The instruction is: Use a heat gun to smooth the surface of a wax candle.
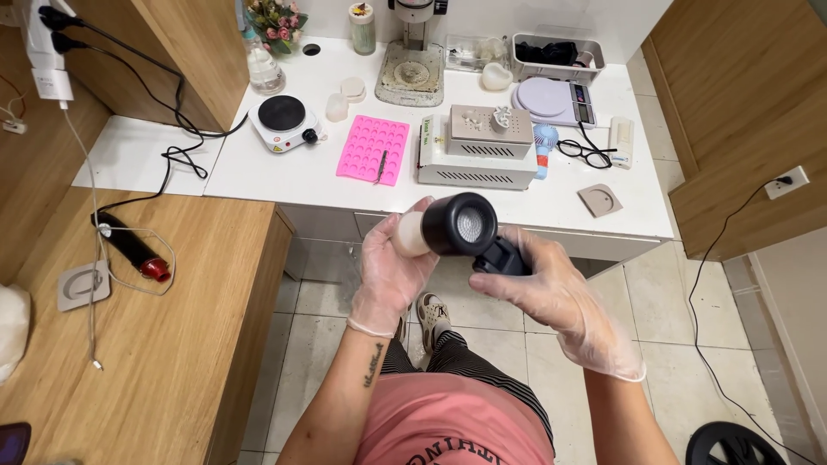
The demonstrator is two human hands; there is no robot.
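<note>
Heat gun [469,232] up in the right hand [551,297], fingers wrapped round its grip — left hand [392,267] pinching a pale cylinder [410,233] at the nozzle. Warming step, seemingly; next calls for steady rotation.

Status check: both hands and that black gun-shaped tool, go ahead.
Left hand gloved, on the pale end piece. Right hand gloved, gripping the black heat gun by its handle. Nothing between hands and white table.
</note>
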